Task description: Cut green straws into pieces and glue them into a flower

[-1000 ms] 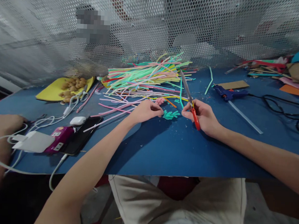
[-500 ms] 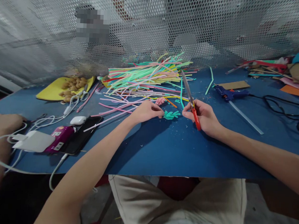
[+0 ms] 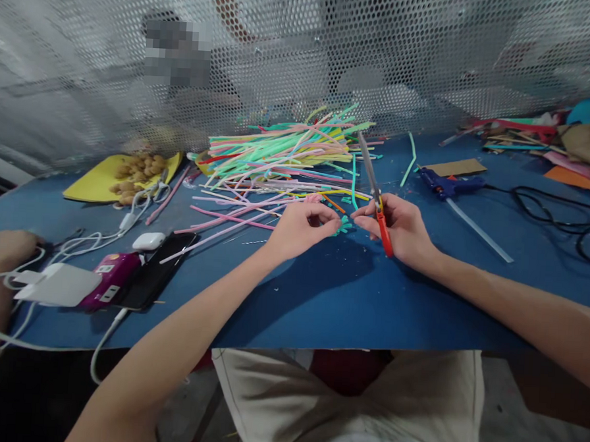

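My left hand [image 3: 304,227] pinches a small bushy teal pipe-cleaner piece [image 3: 345,225]; the fingers cover most of it, and only its right tip shows. Close by on the right, my right hand [image 3: 401,228] is closed around scissors with red handles [image 3: 384,233], their blades pointing up and away from me. The thumb and fingertip of that hand also meet at the lower end of a teal pipe cleaner [image 3: 354,184] that stands up behind. A pink fluffy piece [image 3: 312,199] lies just beyond my left hand.
A heap of pastel pipe cleaners [image 3: 279,151] lies at the back against a perforated metal screen [image 3: 303,70]. To the right is a blue glue gun [image 3: 450,184] with its cord. At left are a phone [image 3: 158,273], a purple box [image 3: 111,280], cables and another person's hand [image 3: 7,249].
My left hand has moved right along the teal piece, now covering most of it and coming closer to my right hand. My right hand still holds the scissors.
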The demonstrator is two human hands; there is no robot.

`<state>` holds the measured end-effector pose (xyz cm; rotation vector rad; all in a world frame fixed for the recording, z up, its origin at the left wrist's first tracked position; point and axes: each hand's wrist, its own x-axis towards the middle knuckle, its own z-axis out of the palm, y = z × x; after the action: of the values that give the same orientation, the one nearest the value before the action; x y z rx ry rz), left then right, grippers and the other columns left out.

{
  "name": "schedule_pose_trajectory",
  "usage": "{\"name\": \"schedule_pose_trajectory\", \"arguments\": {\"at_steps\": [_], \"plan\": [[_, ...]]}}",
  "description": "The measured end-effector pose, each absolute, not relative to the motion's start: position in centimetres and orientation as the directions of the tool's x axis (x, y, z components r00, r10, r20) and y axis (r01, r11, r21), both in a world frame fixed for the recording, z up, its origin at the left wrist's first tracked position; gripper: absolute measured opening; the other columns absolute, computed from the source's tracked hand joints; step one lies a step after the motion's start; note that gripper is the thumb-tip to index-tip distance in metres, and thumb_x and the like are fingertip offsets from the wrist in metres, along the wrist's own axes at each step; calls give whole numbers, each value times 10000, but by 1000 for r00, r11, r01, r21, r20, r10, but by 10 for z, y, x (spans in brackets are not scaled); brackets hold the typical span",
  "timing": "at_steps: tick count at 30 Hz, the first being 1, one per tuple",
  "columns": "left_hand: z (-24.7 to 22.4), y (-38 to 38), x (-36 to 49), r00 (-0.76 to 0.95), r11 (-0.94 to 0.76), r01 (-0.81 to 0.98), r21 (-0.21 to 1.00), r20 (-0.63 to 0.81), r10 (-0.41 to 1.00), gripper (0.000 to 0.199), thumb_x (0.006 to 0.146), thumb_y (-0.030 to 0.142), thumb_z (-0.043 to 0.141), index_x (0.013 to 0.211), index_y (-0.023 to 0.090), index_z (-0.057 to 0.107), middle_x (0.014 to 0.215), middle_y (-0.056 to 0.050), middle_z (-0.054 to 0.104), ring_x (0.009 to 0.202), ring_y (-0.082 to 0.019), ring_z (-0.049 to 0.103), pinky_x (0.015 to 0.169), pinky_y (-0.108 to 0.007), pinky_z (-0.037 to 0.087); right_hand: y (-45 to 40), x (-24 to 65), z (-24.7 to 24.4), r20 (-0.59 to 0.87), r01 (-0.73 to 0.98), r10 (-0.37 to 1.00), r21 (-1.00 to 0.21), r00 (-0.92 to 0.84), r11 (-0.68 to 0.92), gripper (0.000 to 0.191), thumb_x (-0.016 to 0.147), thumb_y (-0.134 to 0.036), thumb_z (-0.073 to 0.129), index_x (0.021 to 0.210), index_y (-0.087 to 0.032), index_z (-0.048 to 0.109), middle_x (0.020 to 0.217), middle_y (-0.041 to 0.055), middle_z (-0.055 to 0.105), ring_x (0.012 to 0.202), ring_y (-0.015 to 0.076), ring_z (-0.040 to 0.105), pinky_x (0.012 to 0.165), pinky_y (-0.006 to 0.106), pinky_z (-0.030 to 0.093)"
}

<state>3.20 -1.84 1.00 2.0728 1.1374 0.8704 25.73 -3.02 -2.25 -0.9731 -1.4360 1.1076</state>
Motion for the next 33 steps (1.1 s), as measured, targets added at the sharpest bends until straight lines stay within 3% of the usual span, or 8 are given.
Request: {"name": "schedule_pose_trajectory", "arguments": {"at_steps": [9, 12, 17, 25, 29, 33], "plan": [[4, -28, 44, 404, -418, 458, 785, 236, 884, 240, 882, 383, 678, 830, 163, 759, 711, -3, 697, 562, -83, 480, 554, -238, 397, -30, 258, -21, 242, -43, 947, -970, -210, 238, 381, 702, -423, 900, 870, -220, 626, 926, 24, 755, 557, 105, 533, 525, 289, 448], [3, -25, 42, 403, -459, 495, 738, 272, 874, 205, 870, 351, 679, 819, 169, 759, 703, -1, 702, 575, -86, 504, 580, -236, 411, -29, 257, -21, 255, -52, 949, -967, -185, 250, 356, 706, -406, 901, 866, -223, 642, 897, 17, 744, 558, 109, 536, 529, 295, 447], [-1, -21, 40, 449, -512, 557, 654, 281, 848, 143, 849, 289, 661, 820, 188, 758, 716, 13, 719, 599, -92, 559, 635, -239, 441, -27, 256, -24, 266, 11, 944, -962, -193, 274, 338, 686, -374, 914, 878, -236, 672, 853, 12, 720, 736, 184, 623, 676, 337, 512], [1, -21, 40, 500, -582, 589, 561, 313, 807, 128, 860, 264, 630, 848, 192, 736, 719, 19, 708, 612, -99, 552, 631, -243, 421, -28, 255, -23, 276, 55, 942, -955, -188, 291, 285, 716, -285, 868, 850, -214, 626, 812, -12, 663, 696, 138, 557, 652, 297, 457], [6, -12, 23, 581, -689, 593, 416, 372, 724, 107, 875, 268, 610, 890, 189, 681, 773, 6, 689, 695, -127, 599, 714, -264, 461, -21, 262, -24, 304, 41, 943, -949, -137, 312, 276, 721, -276, 851, 852, -211, 617, 813, -13, 652, 679, 127, 533, 630, 288, 439], [14, 2, -3, 766, -815, 559, 150, 281, 577, 302, 815, 285, 669, 1101, 193, 637, 1059, -68, 705, 1062, -234, 654, 915, -333, 483, -11, 271, -28, 315, -25, 946, -949, -78, 314, 261, 738, -282, 843, 869, -218, 626, 793, -10, 643, 630, 111, 497, 562, 274, 398]]}}
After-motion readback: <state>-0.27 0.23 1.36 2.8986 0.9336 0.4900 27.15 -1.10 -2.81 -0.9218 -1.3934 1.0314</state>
